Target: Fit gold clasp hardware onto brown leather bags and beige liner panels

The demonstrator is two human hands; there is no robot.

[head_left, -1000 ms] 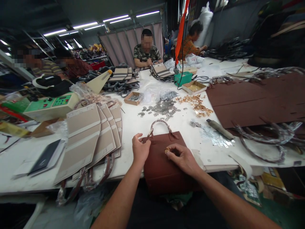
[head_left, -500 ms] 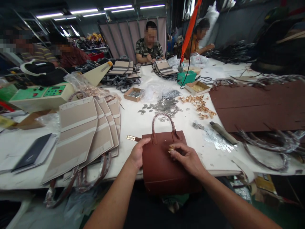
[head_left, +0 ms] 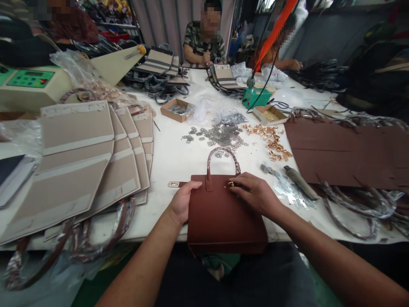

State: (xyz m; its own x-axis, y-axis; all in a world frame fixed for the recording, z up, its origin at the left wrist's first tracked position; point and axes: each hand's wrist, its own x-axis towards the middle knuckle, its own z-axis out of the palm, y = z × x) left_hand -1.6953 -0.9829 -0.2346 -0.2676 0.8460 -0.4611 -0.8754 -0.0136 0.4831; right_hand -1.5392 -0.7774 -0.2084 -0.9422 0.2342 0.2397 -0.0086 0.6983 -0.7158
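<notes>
Cardboard box (head_left: 272, 123) holds gold pieces (head_left: 271, 115); left grip (head_left: 182, 201) clasps bag (head_left: 223, 217); right grip (head_left: 255, 192) pinches fitting (head_left: 231, 184).

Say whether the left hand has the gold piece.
No, the right hand pinches the gold piece; the left hand holds the brown bag.

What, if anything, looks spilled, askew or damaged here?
Gold fittings and grey metal plates lie scattered on the white tabletop, outside the small cardboard boxes, which looks untidy but may be deliberate. A metal-tipped strap juts sideways beside the brown bag, near the left hand. No damage is visible.
</notes>
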